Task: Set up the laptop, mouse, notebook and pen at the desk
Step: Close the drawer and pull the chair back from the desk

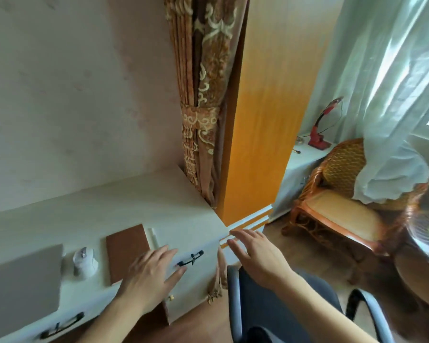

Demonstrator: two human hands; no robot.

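Your pale desk top [124,201] carries, left to right, a closed grey laptop [22,278], white mouse [84,263], brown notebook [128,252] and slim white pen [154,237]; your left hand [149,276] and right hand [255,256] hover open-fingered, holding nothing

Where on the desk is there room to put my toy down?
Bare top lies behind the brown notebook and white pen, toward the wall and patterned curtain. The front is crowded: grey closed laptop, white mouse, notebook, pen.
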